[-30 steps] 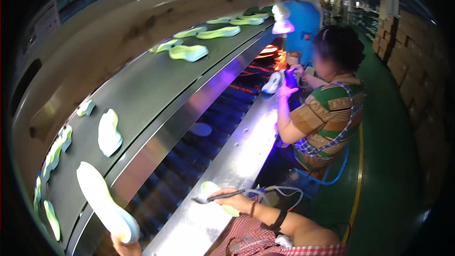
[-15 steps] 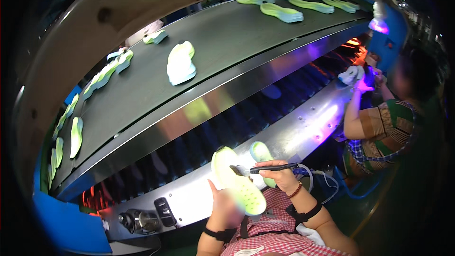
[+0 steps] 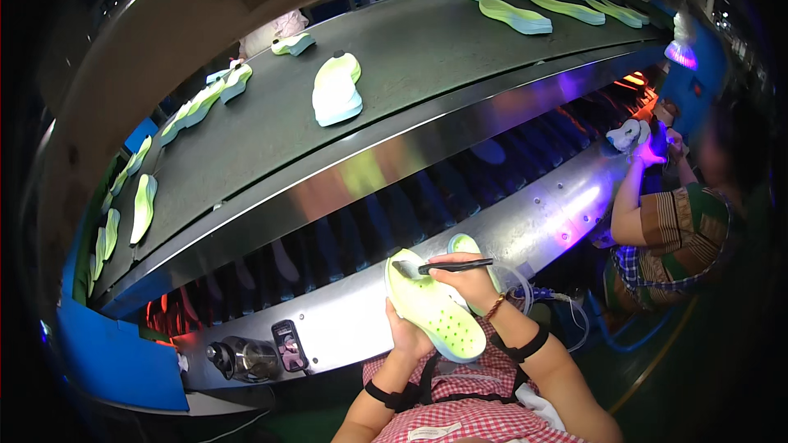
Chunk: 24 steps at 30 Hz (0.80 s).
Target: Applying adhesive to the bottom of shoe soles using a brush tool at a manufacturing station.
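The yellow-green sole [image 3: 447, 320] is in front of you, its left edge gripped in your left hand [image 3: 408, 332]. Your right hand [image 3: 472, 283] is closed around a brush [image 3: 455, 266], its bristles over the sole's far end. Another sole [image 3: 465, 244] sits just beyond, partly hidden. Left on the metal ledge [image 3: 349, 312] are a phone [image 3: 289, 346] and a jug [image 3: 250, 358]; farther off, more soles [image 3: 336, 98] lie on a dark belt [image 3: 254, 148].

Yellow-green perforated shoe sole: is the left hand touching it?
Touching. The head view shows the left hand holding the shoe sole by its left edge.
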### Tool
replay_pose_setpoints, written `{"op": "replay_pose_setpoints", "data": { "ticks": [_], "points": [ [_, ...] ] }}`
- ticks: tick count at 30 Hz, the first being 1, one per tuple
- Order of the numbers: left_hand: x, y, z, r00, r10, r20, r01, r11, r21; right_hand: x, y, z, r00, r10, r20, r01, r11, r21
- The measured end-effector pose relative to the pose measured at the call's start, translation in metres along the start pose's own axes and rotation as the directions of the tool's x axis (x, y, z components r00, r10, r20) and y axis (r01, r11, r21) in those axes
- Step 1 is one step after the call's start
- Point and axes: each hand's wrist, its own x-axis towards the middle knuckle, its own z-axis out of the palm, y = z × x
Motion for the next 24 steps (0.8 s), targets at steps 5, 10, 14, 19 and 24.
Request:
{"op": "replay_pose_setpoints", "data": {
  "ticks": [5, 10, 14, 19, 24],
  "points": [
    [0.014, 0.003, -0.023, 0.991, 0.073, -0.112, -0.068, 0.997, 0.042, -0.016, -0.012, 0.02, 0.863, -0.392, 0.317, 0.504, 0.641, -0.579],
    [0.012, 0.034, -0.025, 0.969, 0.221, -0.107, -0.209, 0.971, 0.114, -0.048, -0.017, -0.012, 0.802, -0.092, 0.591, 0.471, 0.704, -0.531],
    [0.006, 0.028, -0.027, 0.995, 0.104, -0.008, -0.102, 0.988, 0.116, -0.041, -0.038, -0.014, 0.895, 0.013, 0.446, 0.198, 0.885, -0.422],
    [0.003, 0.017, -0.003, 0.992, -0.034, 0.126, 0.042, 0.997, -0.065, -0.02, -0.044, 0.008, 0.917, -0.306, 0.257, 0.384, 0.853, -0.354],
    [0.002, 0.016, -0.005, 0.988, 0.127, -0.084, -0.132, 0.99, -0.047, -0.041, -0.057, 0.009, 0.901, -0.1, 0.422, 0.204, 0.956, -0.21]
  ]
}}
